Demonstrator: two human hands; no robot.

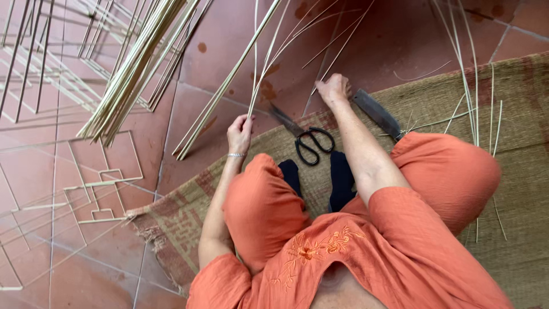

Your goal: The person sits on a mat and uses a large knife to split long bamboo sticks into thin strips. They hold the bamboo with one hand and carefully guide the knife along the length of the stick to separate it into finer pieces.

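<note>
Strips: thin pale cane strips (269,54) rose from the left hand toward the far edge, long, flat and slightly bowed.
Left hand: the left hand (239,133) had its fingers closed around those strips.
Right hand: the right hand (334,88) lay farther off with fingers curled on a strip's end against the floor.
Mat: a woven mat (514,114) lay under the seated person, carrying black scissors (311,143) and a dark blade (377,114).
Floor: red tiled floor (229,51); a bundle of pale sticks (134,68) lay far left.
</note>
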